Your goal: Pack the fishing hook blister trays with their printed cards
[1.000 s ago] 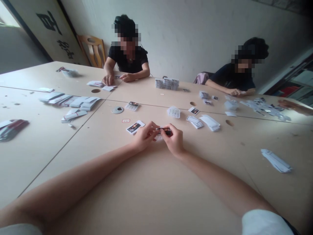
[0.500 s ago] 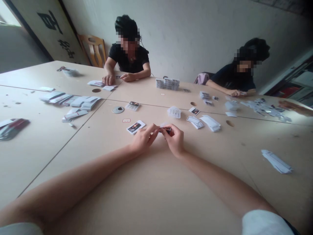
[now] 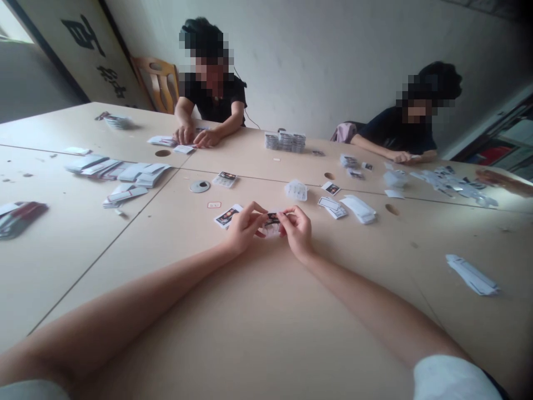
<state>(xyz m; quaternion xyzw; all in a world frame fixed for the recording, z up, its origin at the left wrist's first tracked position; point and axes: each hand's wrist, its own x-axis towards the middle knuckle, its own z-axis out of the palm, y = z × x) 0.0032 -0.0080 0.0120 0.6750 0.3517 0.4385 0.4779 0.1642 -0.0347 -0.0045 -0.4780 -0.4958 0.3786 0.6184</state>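
Between my hands is a dark printed label [image 3: 272, 217], lying against a small clear plastic box [image 3: 273, 229] low over the table. My left hand [image 3: 245, 226] is closed, its thumb and fingertips at the label's left edge. On the opposite edge, my right hand [image 3: 297, 228] pinches with thumb and forefinger. Whether the label is stuck to the box cannot be made out. Just left of my left hand lies a sheet of similar labels [image 3: 228, 216], partly covered by that hand. A clear plastic box stack [image 3: 296, 190] stands beyond my right hand.
White cards [image 3: 358, 208] and framed cards [image 3: 332, 206] lie to the right. Stacked boxes [image 3: 285, 141] stand farther back. White packets [image 3: 120, 169] spread across the left, near a round metal disc [image 3: 200, 186]. Two co-workers sit opposite; another hand [image 3: 506, 180] shows at far right.
My hands have tilted the held item, so the label's printed face and the clear box beneath now show. The co-worker opposite on the left has leaned leftward and moved both hands.
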